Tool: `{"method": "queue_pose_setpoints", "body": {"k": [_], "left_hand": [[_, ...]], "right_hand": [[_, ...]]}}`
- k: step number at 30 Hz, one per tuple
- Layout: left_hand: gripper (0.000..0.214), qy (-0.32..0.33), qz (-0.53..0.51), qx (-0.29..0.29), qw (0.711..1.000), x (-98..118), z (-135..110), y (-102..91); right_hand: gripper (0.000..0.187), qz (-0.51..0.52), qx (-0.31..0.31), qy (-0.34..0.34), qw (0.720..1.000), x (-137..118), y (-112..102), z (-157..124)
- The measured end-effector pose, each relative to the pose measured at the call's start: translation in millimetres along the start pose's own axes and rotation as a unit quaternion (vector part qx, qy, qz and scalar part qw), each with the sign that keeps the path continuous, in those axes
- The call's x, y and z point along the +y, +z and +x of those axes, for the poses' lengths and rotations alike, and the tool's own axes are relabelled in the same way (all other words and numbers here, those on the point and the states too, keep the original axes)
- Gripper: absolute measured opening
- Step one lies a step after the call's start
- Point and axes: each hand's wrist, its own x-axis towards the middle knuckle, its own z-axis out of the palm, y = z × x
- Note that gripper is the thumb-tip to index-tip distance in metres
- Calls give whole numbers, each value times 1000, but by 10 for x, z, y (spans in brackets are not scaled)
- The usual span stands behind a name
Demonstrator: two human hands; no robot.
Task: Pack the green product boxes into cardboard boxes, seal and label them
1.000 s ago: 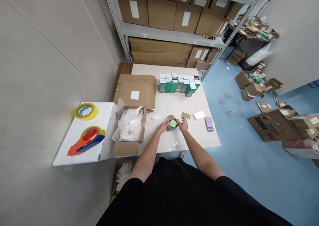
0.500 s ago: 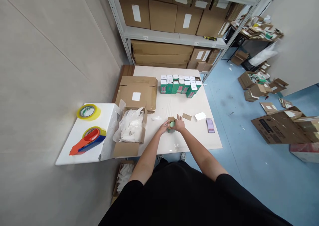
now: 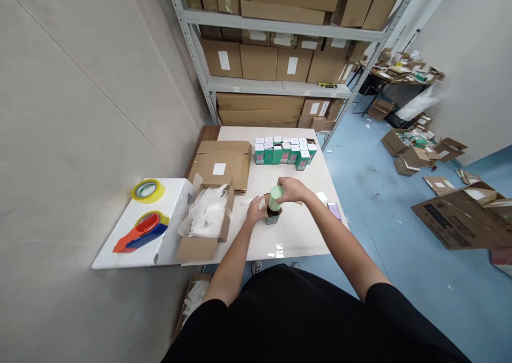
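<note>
Fingers wrapped, a right hand (image 3: 292,189) grips a pale green cylindrical container (image 3: 275,199) at frame centre, apparently mostly clear of a small green cardboard box (image 3: 272,220), flaps unclosed. The left hand's (image 3: 255,211) fingers curve against the box, grip unclear. Upper centre, grouped green-and-white cartons (image 3: 285,153) stand upright, tops mostly shut.

2 hands: left hand (image 3: 256,210), right hand (image 3: 292,190). 1 pale green cylinder (image 3: 276,196). 1 open green box (image 3: 272,220). Closed green boxes (image 3: 285,155): over 10, overlapping, exact count unclear. 1 flattened-carton stack (image 3: 220,157), sheets not countable. 2 open cartons of white wrapping (image 3: 198,249). 2 yellow tape rolls (image 3: 155,196). 1 orange-and-blue tape dispenser (image 3: 138,234). 1 white card (image 3: 321,197). 1 yellow cutter (image 3: 327,85). 4 big cartons (image 3: 259,62), middle shelf (image 3: 264,87). 2 shoes (image 3: 256,267).
</note>
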Motion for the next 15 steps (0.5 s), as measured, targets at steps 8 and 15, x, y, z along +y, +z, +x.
{"method": "queue_pose_setpoints", "body": {"k": [8, 15], "left_hand": [[79, -21, -318, -50, 946, 946, -74, 180], [68, 100, -350, 62, 929, 1600, -6, -199]], "right_hand": [[53, 102, 96, -116, 983, -150, -913, 22], [61, 365, 173, -95, 910, 90, -1123, -242]]}}
